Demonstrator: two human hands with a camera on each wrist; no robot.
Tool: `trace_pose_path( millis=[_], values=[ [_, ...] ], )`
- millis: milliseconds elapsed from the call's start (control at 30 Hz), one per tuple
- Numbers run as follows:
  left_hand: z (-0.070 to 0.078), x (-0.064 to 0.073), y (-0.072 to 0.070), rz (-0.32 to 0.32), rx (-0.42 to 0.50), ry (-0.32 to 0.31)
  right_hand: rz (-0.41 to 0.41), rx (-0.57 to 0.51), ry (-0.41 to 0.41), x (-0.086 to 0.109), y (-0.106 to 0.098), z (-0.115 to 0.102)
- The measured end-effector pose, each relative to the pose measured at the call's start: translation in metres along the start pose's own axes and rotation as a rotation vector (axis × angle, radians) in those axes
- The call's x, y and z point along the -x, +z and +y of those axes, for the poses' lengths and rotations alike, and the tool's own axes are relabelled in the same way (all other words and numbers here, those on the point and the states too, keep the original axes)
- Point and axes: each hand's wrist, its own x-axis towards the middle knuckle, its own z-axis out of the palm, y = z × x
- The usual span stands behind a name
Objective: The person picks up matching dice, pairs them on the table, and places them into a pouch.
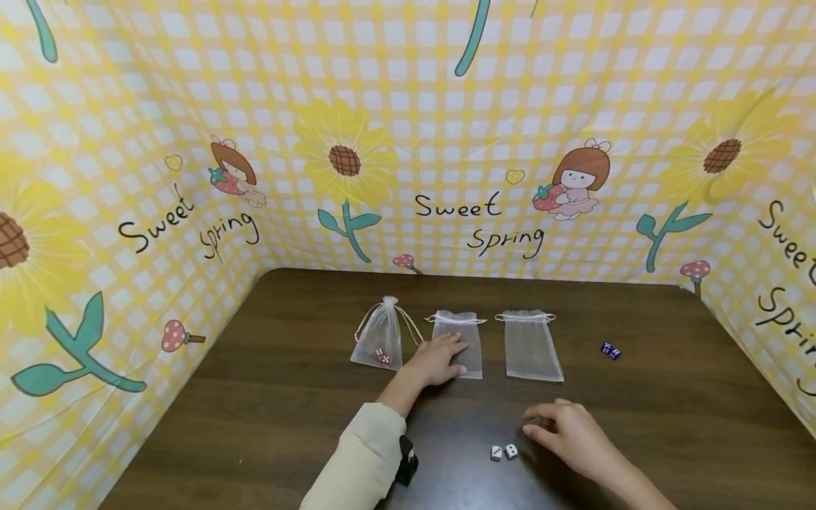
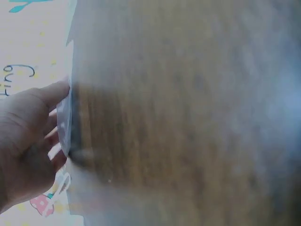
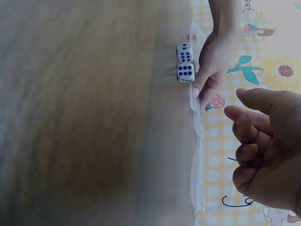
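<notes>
My left hand [image 1: 436,360] rests on the middle sheer white drawstring bag [image 1: 472,354], fingers spread towards its top and thumb near its lower part. In the left wrist view the thumb and fingertips [image 2: 61,92] meet the bag at the table surface. My right hand [image 1: 570,433] hovers over the table with loosely bent fingers and holds nothing. Just left of it lie two white dice [image 1: 503,452], side by side. In the right wrist view these dice [image 3: 185,63] show blue pips, with the left hand [image 3: 214,63] beyond them.
To the left, a drawn-up sheer bag [image 1: 385,329] contains red dice [image 1: 382,357]. A flat sheer bag [image 1: 530,347] lies right of the middle one. Dark blue dice [image 1: 610,350] sit farther right on the brown table [image 1: 268,397]. A yellow checked cloth [image 1: 440,142] surrounds the table.
</notes>
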Motion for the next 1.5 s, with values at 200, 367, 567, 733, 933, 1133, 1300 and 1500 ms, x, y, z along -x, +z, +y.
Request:
trace_pose_path(
  millis=[200, 367, 567, 733, 933, 1133, 1300, 1500],
  values=[
    [0.007, 0.003, -0.002, 0.123, -0.16, -0.001, 0.027, -0.015, 0.02, -0.004, -0.001, 0.001],
    [0.007, 0.005, -0.003, 0.234, -0.23, 0.0, 0.014, -0.038, 0.054, -0.007, -0.003, 0.0],
    [0.005, 0.009, -0.006, 0.355, -0.227, -0.014, 0.063, -0.059, 0.055, -0.011, -0.002, 0.002],
    [0.006, 0.014, -0.012, 0.508, -0.246, 0.029, 0.084, -0.075, 0.062, -0.016, -0.001, 0.005],
    [0.017, 0.029, -0.029, 0.685, -0.268, 0.155, 0.088, -0.119, 0.086, -0.021, -0.002, 0.006],
    [0.032, 0.048, -0.044, 0.823, -0.308, 0.282, 0.111, -0.128, 0.132, -0.027, -0.006, 0.004],
    [0.046, 0.062, -0.05, 0.917, -0.347, 0.381, 0.155, -0.135, 0.136, -0.032, -0.006, 0.002],
    [0.065, 0.078, -0.054, 0.929, -0.5, 0.446, 0.204, -0.165, 0.131, -0.037, -0.01, -0.002]
  ],
)
